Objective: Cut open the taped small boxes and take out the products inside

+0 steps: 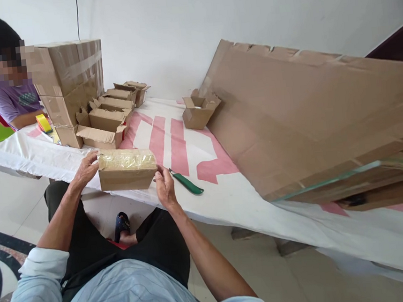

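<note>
A small brown cardboard box [129, 176] sits at the table's front edge, its closed top covered by shiny clear tape. My left hand [87, 170] grips its left end, with the fingers against the side and upper corner. At the opposite end, my right hand [165, 187] pinches the box's right side, thumb and fingers partly hidden from view. Just right of that hand lies a green-handled knife [187, 183], its blade end pointing toward the box.
Open cardboard boxes [105, 119] line the left, beside stacked taped cartons [71, 77]. Another open box [198, 113] stands near a large leaning cardboard carton [311, 113]. A yellow tape roll [44, 123] lies near a person [15, 96] seated at the far left. A pink-and-white cloth [178, 143] covers the table.
</note>
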The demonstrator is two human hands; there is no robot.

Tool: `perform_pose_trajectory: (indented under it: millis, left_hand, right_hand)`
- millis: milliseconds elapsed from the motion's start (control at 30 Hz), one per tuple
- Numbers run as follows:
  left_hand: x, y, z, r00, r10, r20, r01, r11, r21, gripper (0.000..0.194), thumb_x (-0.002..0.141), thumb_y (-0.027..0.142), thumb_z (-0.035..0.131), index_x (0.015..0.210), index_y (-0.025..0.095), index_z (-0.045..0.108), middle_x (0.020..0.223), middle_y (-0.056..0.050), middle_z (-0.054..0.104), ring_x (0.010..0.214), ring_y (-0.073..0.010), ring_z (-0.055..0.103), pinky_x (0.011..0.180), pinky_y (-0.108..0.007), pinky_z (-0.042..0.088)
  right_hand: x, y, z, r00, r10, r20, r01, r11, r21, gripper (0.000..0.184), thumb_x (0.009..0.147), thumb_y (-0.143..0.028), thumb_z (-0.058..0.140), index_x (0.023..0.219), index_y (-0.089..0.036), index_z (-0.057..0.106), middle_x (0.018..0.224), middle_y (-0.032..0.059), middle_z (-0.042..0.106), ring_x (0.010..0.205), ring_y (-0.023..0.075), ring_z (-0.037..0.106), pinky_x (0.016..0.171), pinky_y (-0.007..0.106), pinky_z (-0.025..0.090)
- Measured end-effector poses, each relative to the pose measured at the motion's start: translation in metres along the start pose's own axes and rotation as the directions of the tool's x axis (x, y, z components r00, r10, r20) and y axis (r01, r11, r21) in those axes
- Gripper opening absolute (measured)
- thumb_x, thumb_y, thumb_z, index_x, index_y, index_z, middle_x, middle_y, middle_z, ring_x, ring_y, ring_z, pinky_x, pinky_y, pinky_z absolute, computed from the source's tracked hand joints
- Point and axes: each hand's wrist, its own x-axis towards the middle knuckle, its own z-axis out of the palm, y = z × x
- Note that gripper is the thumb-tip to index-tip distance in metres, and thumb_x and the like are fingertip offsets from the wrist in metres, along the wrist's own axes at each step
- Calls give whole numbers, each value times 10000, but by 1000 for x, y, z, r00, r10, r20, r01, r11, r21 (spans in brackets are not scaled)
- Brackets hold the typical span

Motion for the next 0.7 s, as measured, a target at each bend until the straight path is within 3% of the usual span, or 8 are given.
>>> perform_pose_trajectory:
  millis: [133, 267, 333, 433, 533, 600, 700]
  left_hand:
    - [5, -5, -3, 999, -10, -33, 9, 999, -31, 339, 878, 546, 852, 1065, 273, 924, 1398, -99, 825, 1426, -378, 691, 1330, -535, 480]
    - [9, -7, -9, 998, -21, -52, 20, 1000, -14, 370, 860, 582, 884, 1069, 279, 925, 1418, -96, 824, 1500, -397, 650, 1349, -539, 466]
    - [8, -5, -11, 999, -15, -47, 15, 1000, 1, 381, 863, 607, 891, 1060, 282, 922, 1419, -95, 825, 1535, -405, 628, 1361, -541, 456]
    - [4, -3, -10, 999, 1, -42, -1, 1000, 14, 394, 881, 631, 898, 1068, 285, 918, 1427, -95, 825, 1552, -404, 620, 1382, -546, 435]
    - [2, -4, -8, 999, 14, -48, -14, 1000, 13, 414, 897, 654, 895, 1075, 280, 914, 1441, -104, 819, 1549, -400, 624, 1392, -540, 422]
    - [2, -5, -7, 998, 17, -59, -16, 1000, 16, 429, 902, 670, 887, 1070, 276, 910, 1435, -112, 817, 1543, -398, 629, 1384, -530, 431]
    - [3, -7, -5, 998, 18, -63, -16, 999, 39, 450, 920, 681, 857, 1086, 265, 902, 1411, -119, 817, 1522, -387, 641, 1367, -524, 449]
  right_hand:
    - [-2, -2, 9, 996, 4, 93, -8, 999, 43, 511, 1102, -593, 507, 1409, -258, 739, 1446, 149, 794, 1285, 333, 721, 1083, 474, 609]
    - [13, 1, 9, 990, -61, 126, 62, 998, 2, 484, 1128, -583, 492, 1387, -262, 746, 1366, 137, 813, 1223, 320, 728, 1101, 471, 593]
    - [24, 10, -3, 979, -147, 138, 162, 981, -102, 438, 1132, -566, 505, 1309, -262, 766, 1319, 139, 806, 1234, 330, 710, 1138, 500, 575]
    - [38, 30, -38, 960, -231, 156, 273, 892, -361, 357, 1100, -506, 590, 1230, -233, 780, 1309, 177, 770, 1296, 376, 654, 1198, 585, 526]
    - [45, 48, -83, 974, -138, 177, 220, 754, -619, 288, 1060, -420, 675, 1212, -197, 777, 1281, 212, 742, 1268, 407, 624, 1133, 605, 525]
    - [44, 54, -108, 982, 10, 187, 137, 642, -755, 261, 1027, -373, 751, 1209, -187, 768, 1271, 216, 731, 1243, 404, 629, 1079, 556, 533]
    - [37, 53, -131, 952, 226, 209, 76, 486, -871, 249, 1053, -348, 759, 1246, -191, 746, 1295, 189, 723, 1264, 370, 643, 1031, 458, 525]
